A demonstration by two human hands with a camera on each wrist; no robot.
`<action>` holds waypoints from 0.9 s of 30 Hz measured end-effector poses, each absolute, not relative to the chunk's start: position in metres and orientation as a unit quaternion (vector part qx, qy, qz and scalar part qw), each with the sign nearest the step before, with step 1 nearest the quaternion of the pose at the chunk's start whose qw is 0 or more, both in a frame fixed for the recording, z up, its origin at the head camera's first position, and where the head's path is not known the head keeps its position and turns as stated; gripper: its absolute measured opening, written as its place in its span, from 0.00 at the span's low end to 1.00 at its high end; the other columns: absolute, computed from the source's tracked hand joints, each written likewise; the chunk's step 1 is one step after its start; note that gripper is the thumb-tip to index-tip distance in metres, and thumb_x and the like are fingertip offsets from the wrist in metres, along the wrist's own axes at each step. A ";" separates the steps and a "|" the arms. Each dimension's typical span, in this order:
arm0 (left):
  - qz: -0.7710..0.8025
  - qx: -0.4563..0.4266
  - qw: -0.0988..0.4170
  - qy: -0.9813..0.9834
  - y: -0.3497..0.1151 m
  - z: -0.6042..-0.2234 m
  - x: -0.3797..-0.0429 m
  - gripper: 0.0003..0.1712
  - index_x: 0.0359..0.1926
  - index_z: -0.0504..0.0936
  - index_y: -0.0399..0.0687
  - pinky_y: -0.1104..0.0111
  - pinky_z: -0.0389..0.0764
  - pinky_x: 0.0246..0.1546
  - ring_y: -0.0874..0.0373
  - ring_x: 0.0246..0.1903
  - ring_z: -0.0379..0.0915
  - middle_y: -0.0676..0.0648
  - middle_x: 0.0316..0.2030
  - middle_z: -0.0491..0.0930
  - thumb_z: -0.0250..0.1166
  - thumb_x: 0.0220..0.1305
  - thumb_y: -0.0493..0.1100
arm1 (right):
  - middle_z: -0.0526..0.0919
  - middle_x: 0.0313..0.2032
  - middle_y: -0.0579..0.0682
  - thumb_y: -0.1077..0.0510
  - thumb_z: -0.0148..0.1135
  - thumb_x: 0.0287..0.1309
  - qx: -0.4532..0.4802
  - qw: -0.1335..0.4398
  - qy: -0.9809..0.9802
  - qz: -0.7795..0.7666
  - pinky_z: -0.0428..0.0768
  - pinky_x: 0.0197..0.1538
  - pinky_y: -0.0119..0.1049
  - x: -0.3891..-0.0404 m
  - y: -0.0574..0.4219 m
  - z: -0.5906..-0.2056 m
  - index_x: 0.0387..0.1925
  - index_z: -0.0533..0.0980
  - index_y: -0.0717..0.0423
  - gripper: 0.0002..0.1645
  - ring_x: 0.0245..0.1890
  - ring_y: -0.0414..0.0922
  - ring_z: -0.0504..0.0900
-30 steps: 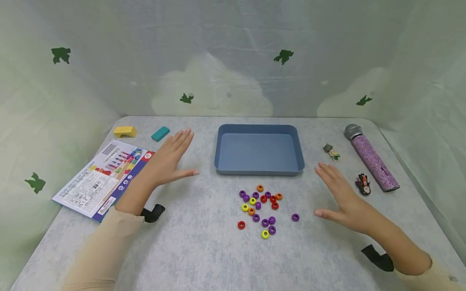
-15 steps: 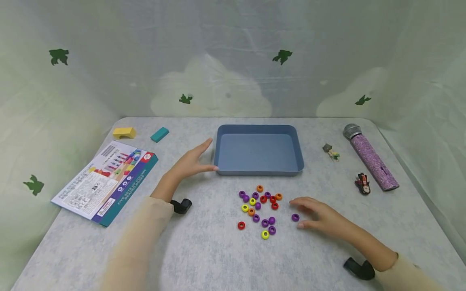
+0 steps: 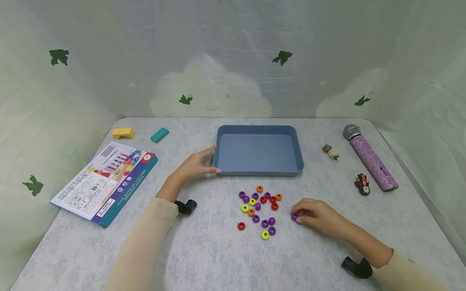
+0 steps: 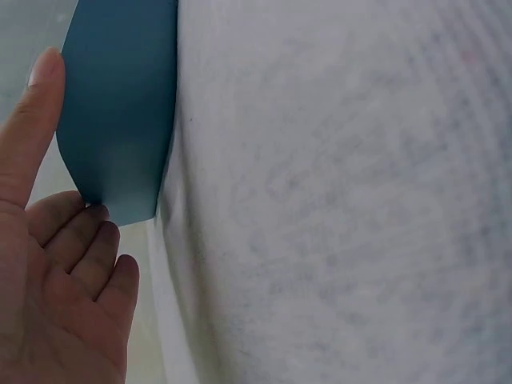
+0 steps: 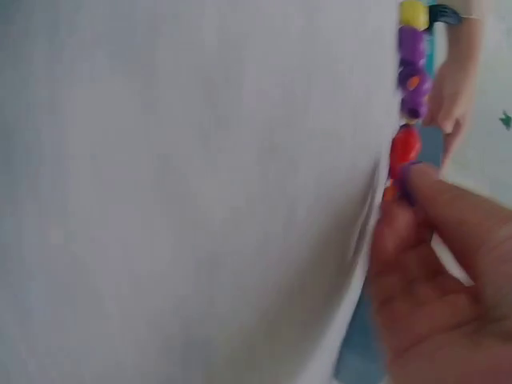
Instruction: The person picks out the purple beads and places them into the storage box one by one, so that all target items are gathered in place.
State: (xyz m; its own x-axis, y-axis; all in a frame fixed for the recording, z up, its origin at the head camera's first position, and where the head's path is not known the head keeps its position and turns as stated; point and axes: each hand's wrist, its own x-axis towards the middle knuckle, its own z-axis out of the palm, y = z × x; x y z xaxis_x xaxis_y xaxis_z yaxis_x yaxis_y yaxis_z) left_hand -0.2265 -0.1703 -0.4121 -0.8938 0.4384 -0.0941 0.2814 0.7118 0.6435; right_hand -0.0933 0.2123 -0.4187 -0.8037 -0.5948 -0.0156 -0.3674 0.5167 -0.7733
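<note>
A shallow blue-grey tray [image 3: 259,150] lies at the back middle of the table. My left hand [image 3: 194,166] rests at its near left corner, thumb and fingers fairly straight and spread. In the left wrist view the thumb and fingertips lie against the tray wall [image 4: 120,104]. With thumb and forefinger my right hand [image 3: 320,217] pinches a purple bead [image 3: 294,217] at table level, right of the other beads. That bead [image 5: 409,182] is partly hidden by the thumb in the right wrist view. Several loose beads, red, orange, yellow and purple, are scattered before the tray, among them a red bead [image 3: 241,226].
To the left lie a flat printed box [image 3: 109,182], a yellow arch block [image 3: 123,133] and a teal block [image 3: 159,135]. On the right are a glittery pink microphone [image 3: 373,159] and two small figurines, one green-skirted figurine [image 3: 331,152] and one dark-and-red figurine [image 3: 362,184].
The left hand has moved right from above the box to the tray's corner. My right hand has come down leftward and taken hold of the outlying purple bead.
</note>
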 end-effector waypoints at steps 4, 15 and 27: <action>0.332 0.190 0.124 0.915 -0.170 -0.412 -0.226 0.53 0.62 0.46 0.60 0.56 0.55 0.53 0.54 0.58 0.44 0.53 0.60 0.47 0.62 0.36 0.64 | 0.75 0.34 0.46 0.63 0.57 0.46 -0.276 0.103 0.858 -0.421 0.74 0.35 0.29 -0.105 0.209 -0.404 0.38 0.74 0.57 0.13 0.32 0.38 0.73; 0.346 0.180 0.135 0.911 -0.170 -0.412 -0.227 0.52 0.62 0.47 0.61 0.56 0.56 0.52 0.53 0.58 0.45 0.52 0.60 0.48 0.62 0.35 0.64 | 0.75 0.37 0.47 0.54 0.55 0.49 -0.205 0.040 0.861 -0.464 0.74 0.36 0.32 -0.191 0.188 -0.380 0.41 0.73 0.55 0.16 0.36 0.40 0.74; 0.350 0.182 0.128 0.910 -0.170 -0.413 -0.228 0.52 0.62 0.49 0.61 0.57 0.56 0.53 0.53 0.58 0.46 0.51 0.60 0.50 0.63 0.34 0.64 | 0.76 0.36 0.50 0.59 0.56 0.48 -0.163 0.069 0.886 -0.428 0.72 0.38 0.37 -0.255 0.148 -0.413 0.39 0.74 0.57 0.14 0.37 0.44 0.73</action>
